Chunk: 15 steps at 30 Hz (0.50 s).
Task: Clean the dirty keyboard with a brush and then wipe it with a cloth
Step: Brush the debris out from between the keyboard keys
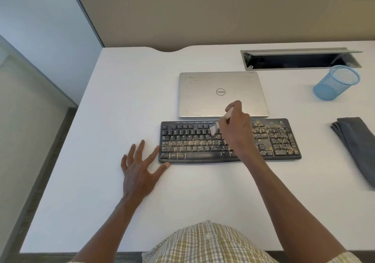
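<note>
desk [125, 92] left open | laptop [223, 94] behind keyboard [229, 141] | cloth [357, 147] right

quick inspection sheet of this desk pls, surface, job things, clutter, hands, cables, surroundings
surface: white desk, bare at left.
job's things: keyboard speckled with yellowish grit; brush on its upper rows; folded grey cloth at right, untouched.
clutter: closed laptop behind keyboard; blue mesh cup tipped over.
grippers: right hand grips brush; left hand flat, fingers spread, thumb at keyboard's corner.
cables: nothing seen; cable hatch open.
surroundings: beige partition behind.
</note>
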Available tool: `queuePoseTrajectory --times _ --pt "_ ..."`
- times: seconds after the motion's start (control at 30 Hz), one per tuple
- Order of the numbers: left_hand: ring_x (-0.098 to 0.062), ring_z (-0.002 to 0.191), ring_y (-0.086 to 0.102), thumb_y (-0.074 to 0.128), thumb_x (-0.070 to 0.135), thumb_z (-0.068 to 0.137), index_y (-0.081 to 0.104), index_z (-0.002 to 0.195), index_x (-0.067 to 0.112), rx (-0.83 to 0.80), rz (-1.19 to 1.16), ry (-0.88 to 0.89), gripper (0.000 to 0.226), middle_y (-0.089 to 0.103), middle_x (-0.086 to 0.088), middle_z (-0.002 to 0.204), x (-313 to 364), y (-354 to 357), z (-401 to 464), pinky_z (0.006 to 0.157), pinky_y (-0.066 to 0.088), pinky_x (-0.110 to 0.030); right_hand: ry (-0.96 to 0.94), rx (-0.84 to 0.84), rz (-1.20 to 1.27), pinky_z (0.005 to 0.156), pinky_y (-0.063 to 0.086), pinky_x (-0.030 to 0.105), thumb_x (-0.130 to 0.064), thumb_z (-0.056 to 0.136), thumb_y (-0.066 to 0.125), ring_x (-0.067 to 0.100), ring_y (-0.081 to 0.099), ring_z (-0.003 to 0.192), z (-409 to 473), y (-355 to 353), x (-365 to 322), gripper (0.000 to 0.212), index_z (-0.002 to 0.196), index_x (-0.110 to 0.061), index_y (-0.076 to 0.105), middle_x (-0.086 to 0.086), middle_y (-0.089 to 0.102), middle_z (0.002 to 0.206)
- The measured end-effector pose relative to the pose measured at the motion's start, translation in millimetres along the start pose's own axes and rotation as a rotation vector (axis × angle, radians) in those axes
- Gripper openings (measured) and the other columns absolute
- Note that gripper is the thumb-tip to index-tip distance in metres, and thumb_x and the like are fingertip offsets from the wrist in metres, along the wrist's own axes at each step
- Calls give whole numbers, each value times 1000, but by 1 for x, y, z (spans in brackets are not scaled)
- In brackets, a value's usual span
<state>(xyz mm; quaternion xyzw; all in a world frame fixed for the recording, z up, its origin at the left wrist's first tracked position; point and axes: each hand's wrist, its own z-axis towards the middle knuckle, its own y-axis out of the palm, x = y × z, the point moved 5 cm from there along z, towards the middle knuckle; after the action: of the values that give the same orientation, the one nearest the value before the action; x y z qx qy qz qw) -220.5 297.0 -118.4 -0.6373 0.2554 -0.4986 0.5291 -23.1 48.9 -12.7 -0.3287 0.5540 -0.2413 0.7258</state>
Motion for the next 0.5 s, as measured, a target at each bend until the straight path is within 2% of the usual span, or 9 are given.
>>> queuePoseTrajectory --times 0.17,0.27,0.37,0.43,0.5 --pt "-28 155 13 37 84 84 50 145 46 -3 1 2 73 25 -4 167 -1 1 0 123 11 -53 -26 -25 -32 41 35 24 -7 91 54 20 54 52 -2 -1 0 18 105 -7 43 4 53 67" --pt "-28 155 13 37 84 85 49 146 46 -5 5 4 73 25 -4 167 -1 2 0 123 10 -53 51 24 59 43 47 34 -7 90 55 21 60 55 2 -14 7 19 105 -10 43 6 58 72" --pt "-28 155 14 39 84 84 50 145 46 1 -1 2 72 26 -4 166 -1 2 -1 123 10 -52 98 81 122 49 52 42 -8 91 54 23 62 57 3 -18 15 19 107 -11 43 6 60 74" --pt "-29 155 15 41 83 84 52 144 46 10 -8 4 71 27 -5 166 -1 2 0 123 11 -53 107 84 125 49 52 41 -9 92 54 23 63 57 2 -16 18 19 108 -12 43 7 61 75" --pt "-29 155 16 43 82 84 52 144 46 11 -7 4 70 27 -5 166 -1 2 0 123 11 -53 91 102 109 45 48 35 -9 93 53 22 60 55 -1 -14 18 18 108 -10 44 7 60 73"
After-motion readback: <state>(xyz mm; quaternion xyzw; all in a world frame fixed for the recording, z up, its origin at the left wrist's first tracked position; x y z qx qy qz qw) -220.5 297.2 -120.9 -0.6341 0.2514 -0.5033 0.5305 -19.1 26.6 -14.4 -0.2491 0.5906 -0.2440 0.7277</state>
